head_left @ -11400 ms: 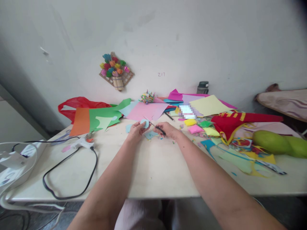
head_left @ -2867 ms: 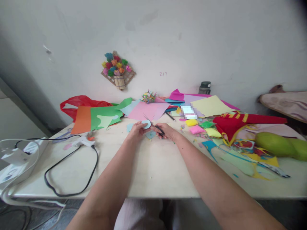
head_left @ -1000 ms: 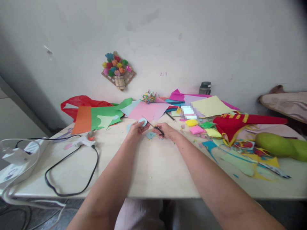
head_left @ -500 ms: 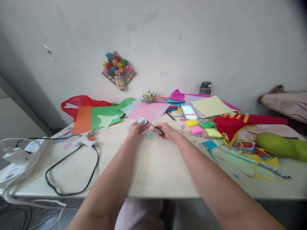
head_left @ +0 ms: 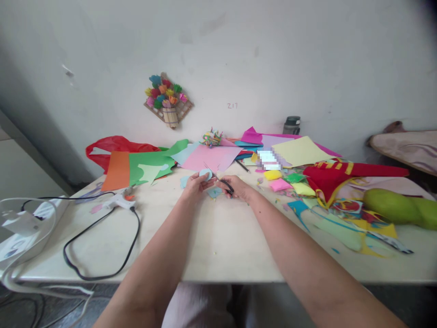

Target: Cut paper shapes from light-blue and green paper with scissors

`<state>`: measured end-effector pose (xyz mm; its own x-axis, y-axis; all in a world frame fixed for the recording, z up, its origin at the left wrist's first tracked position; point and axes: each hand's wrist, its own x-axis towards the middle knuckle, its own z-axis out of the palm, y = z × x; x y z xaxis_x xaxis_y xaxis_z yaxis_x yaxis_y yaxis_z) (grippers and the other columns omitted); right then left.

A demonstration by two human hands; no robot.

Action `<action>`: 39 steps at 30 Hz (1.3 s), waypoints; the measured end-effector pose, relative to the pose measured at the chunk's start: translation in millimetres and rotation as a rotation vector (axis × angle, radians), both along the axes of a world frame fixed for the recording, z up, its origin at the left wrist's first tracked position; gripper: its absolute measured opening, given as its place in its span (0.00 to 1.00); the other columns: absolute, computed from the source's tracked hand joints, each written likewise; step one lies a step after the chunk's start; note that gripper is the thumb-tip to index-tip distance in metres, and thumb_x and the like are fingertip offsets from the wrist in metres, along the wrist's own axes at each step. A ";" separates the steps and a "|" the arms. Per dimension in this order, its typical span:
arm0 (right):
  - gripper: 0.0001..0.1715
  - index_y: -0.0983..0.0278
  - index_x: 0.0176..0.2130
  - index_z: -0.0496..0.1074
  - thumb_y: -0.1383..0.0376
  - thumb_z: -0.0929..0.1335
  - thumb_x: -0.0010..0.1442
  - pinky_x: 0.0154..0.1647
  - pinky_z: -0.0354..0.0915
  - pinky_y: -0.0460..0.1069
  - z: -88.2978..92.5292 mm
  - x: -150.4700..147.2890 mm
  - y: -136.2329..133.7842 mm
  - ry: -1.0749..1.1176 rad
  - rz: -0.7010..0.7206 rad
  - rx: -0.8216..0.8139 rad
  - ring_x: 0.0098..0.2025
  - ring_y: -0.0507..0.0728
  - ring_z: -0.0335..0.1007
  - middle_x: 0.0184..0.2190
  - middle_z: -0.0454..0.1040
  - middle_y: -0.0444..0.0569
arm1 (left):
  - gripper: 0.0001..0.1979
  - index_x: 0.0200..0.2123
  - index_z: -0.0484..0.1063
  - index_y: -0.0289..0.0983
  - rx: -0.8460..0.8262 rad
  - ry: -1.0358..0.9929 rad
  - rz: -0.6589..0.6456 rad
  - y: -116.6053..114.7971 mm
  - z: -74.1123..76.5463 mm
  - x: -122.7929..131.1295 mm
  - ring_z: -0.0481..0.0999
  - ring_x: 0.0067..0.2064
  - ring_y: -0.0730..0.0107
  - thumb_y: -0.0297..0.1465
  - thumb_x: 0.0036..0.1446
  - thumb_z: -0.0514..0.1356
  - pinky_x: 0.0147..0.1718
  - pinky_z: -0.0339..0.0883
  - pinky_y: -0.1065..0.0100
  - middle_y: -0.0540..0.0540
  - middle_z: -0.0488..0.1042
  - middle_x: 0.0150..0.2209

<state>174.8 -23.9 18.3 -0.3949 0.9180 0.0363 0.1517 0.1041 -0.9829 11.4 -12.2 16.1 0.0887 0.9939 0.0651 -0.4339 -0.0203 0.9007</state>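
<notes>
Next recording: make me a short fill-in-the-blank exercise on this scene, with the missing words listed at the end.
1. The right hand holds a pair of ____ with dark handles.
2. The left hand holds a paper piece coloured light ____.
3. The number written on the wall is ____.
4. In the picture, the orange sheet lies to the ____ of the green sheet.

Missing words: scissors; blue; 217; left.

Indoor craft corner, home vs. classrm unclear: tbl (head_left: 232, 255) by plain wall (head_left: 273, 54) w/ colored paper (head_left: 210, 157), scissors (head_left: 226, 184), scraps (head_left: 336, 230); power strip (head_left: 15, 246) at L end; flower hanging (head_left: 165, 95) above; drink bottle (head_left: 292, 125).
</notes>
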 end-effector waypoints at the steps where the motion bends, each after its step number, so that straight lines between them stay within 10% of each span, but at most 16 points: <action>1: 0.14 0.65 0.27 0.63 0.59 0.69 0.48 0.08 0.43 0.40 1.0 0.2 -0.8 0.004 0.002 -0.006 0.11 0.44 0.55 0.14 0.63 0.38 | 0.06 0.30 0.71 0.30 0.003 -0.002 -0.008 -0.1 -0.1 0.0 0.78 0.31 0.65 0.24 0.44 0.61 0.32 0.71 0.68 0.42 0.77 0.28; 39: 0.16 0.66 0.24 0.63 0.57 0.70 0.47 0.11 0.49 0.42 -0.8 0.3 1.9 0.050 0.036 0.004 0.11 0.45 0.53 0.12 0.60 0.38 | 0.06 0.30 0.70 0.31 0.003 -0.039 0.052 2.3 0.2 -4.5 0.78 0.31 0.65 0.24 0.44 0.60 0.34 0.71 0.66 0.43 0.77 0.27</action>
